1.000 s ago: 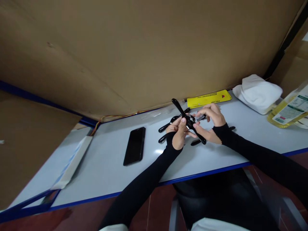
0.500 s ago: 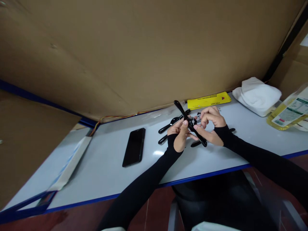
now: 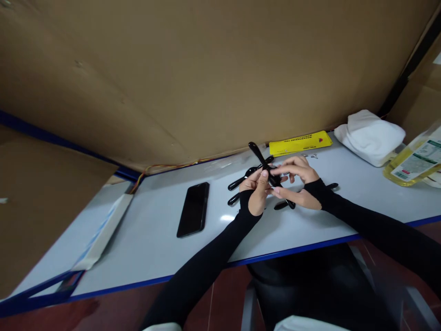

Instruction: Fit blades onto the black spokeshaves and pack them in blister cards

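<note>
My left hand (image 3: 255,193) is closed around the middle of a glossy black spokeshave (image 3: 257,154), its thumb pressed on the body. The tool is held tilted above the table, one handle pointing up and away, the other down toward me. My right hand (image 3: 299,181) grips the same body from the right, with fingertips over the centre and the thumb lower down; the fingers hide most of the centre. More black spokeshaves (image 3: 236,185) lie behind and left of my left hand. Another black handle (image 3: 283,205) shows on the table under my right hand.
A black phone (image 3: 193,209) lies left of my hands on the grey table (image 3: 144,230). Yellow packets (image 3: 299,144) are at the back, with small metal parts (image 3: 313,156) nearby. A white cloth bundle (image 3: 370,135) and a bottle of yellow liquid (image 3: 409,165) stand right. Cardboard walls the back.
My right hand's fingertips have moved left onto the spokeshave's middle, covering the silvery part that showed there before. My left hand keeps its hold.
</note>
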A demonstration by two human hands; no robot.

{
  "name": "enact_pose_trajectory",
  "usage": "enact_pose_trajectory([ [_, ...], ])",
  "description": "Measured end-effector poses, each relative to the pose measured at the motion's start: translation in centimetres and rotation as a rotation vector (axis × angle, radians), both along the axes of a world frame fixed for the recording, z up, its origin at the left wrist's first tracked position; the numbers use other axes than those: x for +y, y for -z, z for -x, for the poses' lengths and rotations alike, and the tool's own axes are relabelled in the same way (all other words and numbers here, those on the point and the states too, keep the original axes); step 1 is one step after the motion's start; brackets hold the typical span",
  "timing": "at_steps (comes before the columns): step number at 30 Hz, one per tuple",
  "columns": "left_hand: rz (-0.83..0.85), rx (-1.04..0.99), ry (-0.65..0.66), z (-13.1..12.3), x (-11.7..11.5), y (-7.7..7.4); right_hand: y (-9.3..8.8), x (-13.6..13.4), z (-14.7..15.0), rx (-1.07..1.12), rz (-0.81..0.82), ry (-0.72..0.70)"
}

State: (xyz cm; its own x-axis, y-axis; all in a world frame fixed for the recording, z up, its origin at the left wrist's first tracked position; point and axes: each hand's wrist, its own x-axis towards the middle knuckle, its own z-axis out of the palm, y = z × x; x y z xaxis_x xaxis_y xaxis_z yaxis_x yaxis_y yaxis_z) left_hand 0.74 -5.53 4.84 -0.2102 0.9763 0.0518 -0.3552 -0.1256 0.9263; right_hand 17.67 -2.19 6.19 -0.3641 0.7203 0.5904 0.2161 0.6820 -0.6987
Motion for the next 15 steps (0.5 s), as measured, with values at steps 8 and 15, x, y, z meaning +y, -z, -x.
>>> enact_pose_trajectory([
  [8,-0.007,-0.003,0.019,0.0,0.11,0.06,-0.33,-0.15,-0.09,-0.042,-0.074,0.033],
  [15,-0.006,-0.011,0.055,0.26,0.08,0.07,-0.15,0.13,-0.09,-0.022,-0.024,0.057],
])
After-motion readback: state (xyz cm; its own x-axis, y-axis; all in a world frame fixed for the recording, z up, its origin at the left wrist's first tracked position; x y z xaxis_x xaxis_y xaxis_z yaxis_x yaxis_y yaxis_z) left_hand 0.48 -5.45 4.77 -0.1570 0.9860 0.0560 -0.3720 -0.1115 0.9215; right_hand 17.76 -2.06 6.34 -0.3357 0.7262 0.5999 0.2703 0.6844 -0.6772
